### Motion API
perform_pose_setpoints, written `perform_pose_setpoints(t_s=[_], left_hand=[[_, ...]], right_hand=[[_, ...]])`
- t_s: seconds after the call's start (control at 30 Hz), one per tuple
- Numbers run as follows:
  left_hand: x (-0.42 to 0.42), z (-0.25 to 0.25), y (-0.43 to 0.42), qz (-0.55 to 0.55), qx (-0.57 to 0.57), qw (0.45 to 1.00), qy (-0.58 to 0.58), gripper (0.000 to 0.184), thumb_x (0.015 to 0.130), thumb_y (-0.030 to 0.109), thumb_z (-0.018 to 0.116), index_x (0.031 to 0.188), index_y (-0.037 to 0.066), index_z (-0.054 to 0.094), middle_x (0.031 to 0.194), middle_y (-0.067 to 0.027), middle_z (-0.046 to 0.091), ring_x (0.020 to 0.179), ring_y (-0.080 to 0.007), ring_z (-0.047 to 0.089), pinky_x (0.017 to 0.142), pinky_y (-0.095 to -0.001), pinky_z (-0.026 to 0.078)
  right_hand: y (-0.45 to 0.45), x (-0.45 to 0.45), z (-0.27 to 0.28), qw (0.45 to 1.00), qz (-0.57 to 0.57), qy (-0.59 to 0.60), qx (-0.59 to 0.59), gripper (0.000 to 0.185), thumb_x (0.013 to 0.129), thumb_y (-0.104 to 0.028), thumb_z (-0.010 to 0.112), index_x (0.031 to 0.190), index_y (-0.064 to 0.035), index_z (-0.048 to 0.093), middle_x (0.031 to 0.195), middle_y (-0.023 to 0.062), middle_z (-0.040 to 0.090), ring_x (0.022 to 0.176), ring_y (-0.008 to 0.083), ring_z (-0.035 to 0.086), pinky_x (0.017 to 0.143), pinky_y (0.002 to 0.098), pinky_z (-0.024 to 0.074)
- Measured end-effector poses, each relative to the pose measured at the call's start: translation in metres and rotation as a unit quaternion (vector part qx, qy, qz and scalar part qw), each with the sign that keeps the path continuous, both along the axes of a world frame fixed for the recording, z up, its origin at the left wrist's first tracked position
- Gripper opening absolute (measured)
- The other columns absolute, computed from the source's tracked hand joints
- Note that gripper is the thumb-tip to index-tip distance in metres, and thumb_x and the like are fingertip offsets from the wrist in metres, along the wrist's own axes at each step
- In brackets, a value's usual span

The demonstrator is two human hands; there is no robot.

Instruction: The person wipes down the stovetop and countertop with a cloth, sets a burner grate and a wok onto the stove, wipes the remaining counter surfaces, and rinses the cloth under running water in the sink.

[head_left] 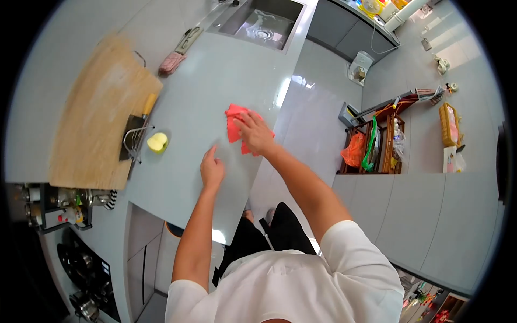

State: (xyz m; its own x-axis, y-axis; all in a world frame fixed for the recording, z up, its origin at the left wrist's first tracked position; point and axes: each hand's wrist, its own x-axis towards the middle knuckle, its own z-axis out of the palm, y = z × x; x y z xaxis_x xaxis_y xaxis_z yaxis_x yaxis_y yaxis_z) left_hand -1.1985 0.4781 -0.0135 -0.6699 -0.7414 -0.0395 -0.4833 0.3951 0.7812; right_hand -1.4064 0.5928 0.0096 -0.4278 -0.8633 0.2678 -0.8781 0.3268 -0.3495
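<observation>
A red cloth [235,114] lies spread and creased on the light grey countertop [204,86], near its right edge. My right hand [253,133] rests on top of the cloth with its fingers apart, pressing it flat; part of the cloth is hidden beneath the palm. To the left of the cloth, my left hand [213,168] is at the counter surface with nothing in it, its index finger extended and the others partly curled. A yellow-green fruit, apparently an apple [158,142], sits further left, near the metal rack.
A large wooden board [102,113] and a knife with a yellow handle [148,105] stand at the left. The sink [261,24] is at the far end, near a pink brush-like item [172,63]. A stove [89,269] is at lower left, a wooden shelf [390,142] at right.
</observation>
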Motion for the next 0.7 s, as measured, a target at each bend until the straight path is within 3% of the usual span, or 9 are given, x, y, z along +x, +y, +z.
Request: perform_pose_setpoints(t_s=[0.03,0.17,0.3,0.4,0.53,0.7], left_hand=[[-0.007,-0.001,-0.002,0.008,-0.008,1.0,0.0,0.049,0.095,-0.002,0.057,0.143,0.002,0.066,0.142,-0.0205,0.068,0.129,-0.0404,0.066,0.107,-0.0467,0.055],[-0.049,-0.003,-0.009,0.044,-0.008,0.998,0.043,0.047,0.095,-0.005,0.057,0.141,0.002,0.067,0.138,-0.0197,0.069,0.126,-0.0403,0.067,0.105,-0.0464,0.056],[-0.115,0.0,-0.017,0.063,-0.013,0.997,0.038,0.046,0.096,-0.006,0.056,0.14,0.001,0.066,0.138,-0.0191,0.069,0.124,-0.0395,0.068,0.102,-0.0453,0.056],[-0.175,0.005,-0.026,0.091,-0.02,0.995,0.034,0.044,0.098,-0.005,0.056,0.14,0.0,0.066,0.14,-0.0187,0.068,0.123,-0.0381,0.068,0.1,-0.0443,0.057],[-0.256,-0.004,-0.035,0.163,-0.051,0.985,0.028,0.045,0.097,-0.006,0.056,0.14,0.002,0.067,0.138,-0.0161,0.069,0.111,-0.0313,0.071,0.092,-0.0398,0.059],[-0.305,-0.004,-0.029,0.22,-0.033,0.975,0.019,0.047,0.097,-0.007,0.055,0.141,0.004,0.067,0.139,-0.0131,0.067,0.096,-0.0234,0.069,0.084,-0.0354,0.058]], right_hand=[[-0.009,-0.013,-0.004,0.998,0.041,0.026,0.034,0.054,0.105,-0.025,0.065,0.158,-0.0199,0.058,0.168,0.0122,0.048,0.159,0.04,0.038,0.127,0.0536,0.0361],[-0.006,-0.033,-0.027,0.993,0.094,0.021,0.067,0.055,0.109,-0.035,0.058,0.161,-0.0157,0.055,0.173,0.0109,0.042,0.163,0.036,0.033,0.132,0.0516,0.0278],[-0.01,-0.092,-0.021,0.986,0.147,0.007,0.073,0.056,0.11,-0.036,0.057,0.162,-0.014,0.053,0.174,0.0095,0.042,0.163,0.0336,0.032,0.133,0.0508,0.0272],[-0.024,-0.168,-0.018,0.983,0.156,0.001,0.101,0.057,0.11,-0.036,0.057,0.163,-0.0136,0.052,0.174,0.009,0.042,0.164,0.0326,0.032,0.133,0.0505,0.0266],[-0.053,-0.302,-0.027,0.974,0.203,0.011,0.102,0.057,0.111,-0.034,0.056,0.164,-0.0134,0.051,0.174,0.0093,0.042,0.164,0.0321,0.032,0.133,0.0498,0.0267],[-0.099,-0.445,-0.043,0.982,0.165,0.054,0.069,0.054,0.111,-0.03,0.054,0.162,-0.0108,0.052,0.172,0.0113,0.045,0.163,0.0331,0.034,0.132,0.0491,0.0281]])
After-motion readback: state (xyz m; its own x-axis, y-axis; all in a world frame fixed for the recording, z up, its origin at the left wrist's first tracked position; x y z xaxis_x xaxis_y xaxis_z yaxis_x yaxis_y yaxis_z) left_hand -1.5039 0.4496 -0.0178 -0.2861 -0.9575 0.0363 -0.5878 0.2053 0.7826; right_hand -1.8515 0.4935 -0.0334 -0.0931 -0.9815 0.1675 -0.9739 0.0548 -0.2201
